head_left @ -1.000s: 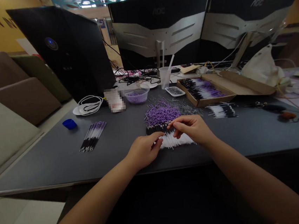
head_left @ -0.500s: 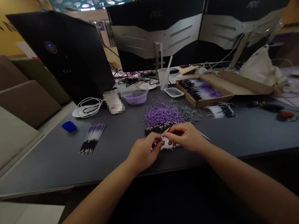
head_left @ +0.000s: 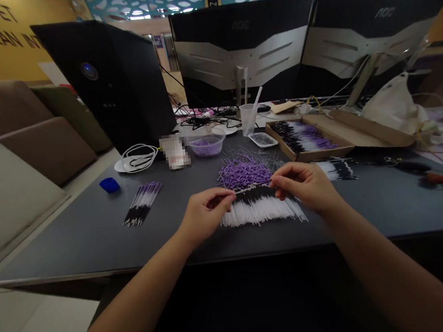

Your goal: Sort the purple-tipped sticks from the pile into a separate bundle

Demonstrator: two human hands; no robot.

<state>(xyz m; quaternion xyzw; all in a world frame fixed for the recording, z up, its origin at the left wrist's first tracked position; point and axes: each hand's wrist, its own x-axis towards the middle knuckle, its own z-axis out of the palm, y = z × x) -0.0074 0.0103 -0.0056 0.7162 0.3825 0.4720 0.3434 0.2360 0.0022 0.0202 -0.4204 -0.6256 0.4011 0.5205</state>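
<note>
My left hand (head_left: 206, 213) is closed in a pinch at the left edge of the heap, and a thin stick (head_left: 244, 190) seems to run rightward from its fingertips. My right hand (head_left: 304, 185) also pinches, a little apart from the left; what lies between its fingertips is too small to make out. Between and below the hands lies a row of thin black-and-white sticks (head_left: 263, 211). Just behind it is a pile of short purple tubes (head_left: 243, 170), with thin grey pieces (head_left: 273, 157) to its right.
A bundle of purple-tipped sticks (head_left: 142, 204) and a blue cap (head_left: 109, 185) lie left. Behind stand a plastic bowl (head_left: 209, 147), a cup with a straw (head_left: 247, 119), a small tray (head_left: 262, 140) and a carton of sticks (head_left: 314, 154). More sticks (head_left: 335, 169) lie right.
My hands have moved apart, the left going left and the right going right and slightly up. The row of black-and-white sticks between them now shows. The view has shifted slightly.
</note>
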